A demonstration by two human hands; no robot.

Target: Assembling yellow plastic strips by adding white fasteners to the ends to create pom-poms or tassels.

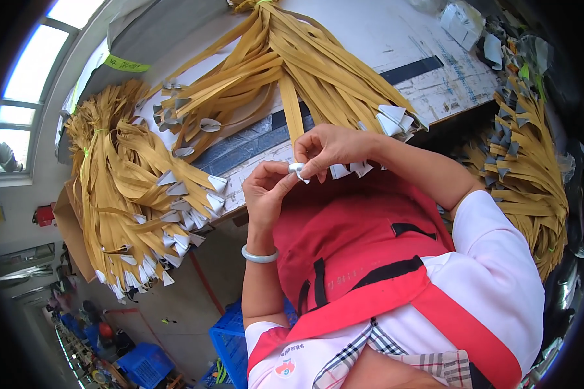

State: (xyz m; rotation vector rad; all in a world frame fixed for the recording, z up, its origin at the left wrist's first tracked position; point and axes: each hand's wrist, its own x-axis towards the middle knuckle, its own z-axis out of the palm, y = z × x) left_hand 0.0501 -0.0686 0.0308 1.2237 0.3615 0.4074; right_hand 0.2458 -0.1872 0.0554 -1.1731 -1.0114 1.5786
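Observation:
My left hand (264, 194) and my right hand (334, 148) meet at the front edge of the table. Both pinch a small white end piece (296, 168), a crumpled-looking tip at the near end of a flat mustard-coloured strap (291, 107). That strap runs back into a large bundle of the same straps (328, 65), tied at the far end. Beside my right hand, other straps of the bundle end in white folded tips (394, 120). My fingers partly cover the held piece, so its exact shape is hidden.
A second tied bundle of mustard straps (113, 175) with white tips hangs over the table's left side. More straps with grey tips (522, 175) hang at the right. Dark strips lie on the worn white table (451, 91). Blue crates (230, 337) stand below on the floor.

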